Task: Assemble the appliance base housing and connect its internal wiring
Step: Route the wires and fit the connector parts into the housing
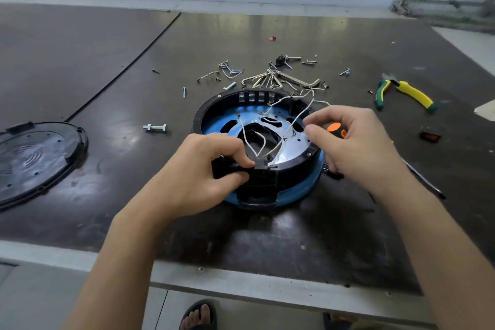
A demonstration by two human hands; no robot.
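Pinching black plastic block (237,167) on round housing (205,111): left hand (203,169); right hand (356,142) grips screwdriver (336,128).

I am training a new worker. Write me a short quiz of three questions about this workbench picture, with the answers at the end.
1. True or false: the pliers lie to the left of the base housing.
2. What does the right hand hold? A) a hammer B) a screwdriver with an orange-and-black grip C) a soldering iron
3. Fill in: the round black cover lies to the ____ of the housing.
Key: 1 false; 2 B; 3 left.
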